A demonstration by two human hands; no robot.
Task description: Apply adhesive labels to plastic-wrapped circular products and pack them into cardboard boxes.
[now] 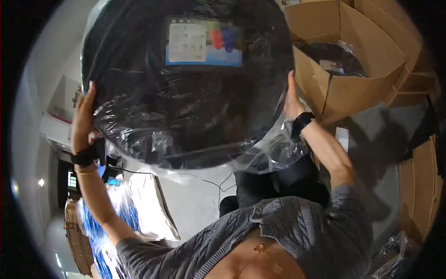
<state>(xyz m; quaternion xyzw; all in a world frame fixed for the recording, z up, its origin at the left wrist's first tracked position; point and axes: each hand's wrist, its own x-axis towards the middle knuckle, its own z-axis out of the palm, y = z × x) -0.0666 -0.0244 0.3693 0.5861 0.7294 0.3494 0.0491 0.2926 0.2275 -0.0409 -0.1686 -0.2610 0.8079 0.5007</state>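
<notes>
A large round black item in clear plastic wrap (195, 107) fills the upper middle of the head view, raised in front of me. On its face lies a printed label sheet (204, 43) with a white panel and red and blue shapes. My left hand (83, 114) grips its left edge, thumb along the front and fingers behind the rim. At the opposite edge my right hand (292, 100) presses in the same way, its fingers mostly hidden behind. Loose plastic hangs below the disc near my right wrist.
At the upper right stands an open cardboard box (357, 90) with a similar wrapped black item (332, 58) inside. Flattened cardboard (418, 186) leans at the right. Blue items in clear plastic (125, 204) and a white sack (151, 204) lie at the lower left. A dark cable (219, 186) crosses the floor.
</notes>
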